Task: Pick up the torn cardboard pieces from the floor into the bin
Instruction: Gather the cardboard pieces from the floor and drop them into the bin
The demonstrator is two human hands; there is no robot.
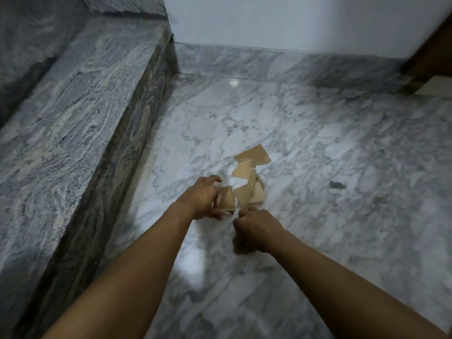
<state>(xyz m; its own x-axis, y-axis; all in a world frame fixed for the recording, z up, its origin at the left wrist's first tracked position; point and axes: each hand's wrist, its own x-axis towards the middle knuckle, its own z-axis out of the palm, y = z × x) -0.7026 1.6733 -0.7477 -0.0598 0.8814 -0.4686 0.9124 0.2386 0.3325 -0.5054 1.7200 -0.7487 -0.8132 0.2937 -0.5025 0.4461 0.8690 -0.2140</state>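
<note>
Gripping one cardboard piece (228,198) in my left hand (203,200), right hand (256,232) pinching a second piece (243,195); remaining pieces (253,156) lie on the floor (318,143) toward one o'clock. Thin overlapping scraps could slip from hurried pinches.

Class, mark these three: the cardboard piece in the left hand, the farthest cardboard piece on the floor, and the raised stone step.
held cardboard piece (228,199): head view, flat face.
farthest cardboard piece (254,154): head view, its middle.
stone step (73,106): head view, top surface.
</note>
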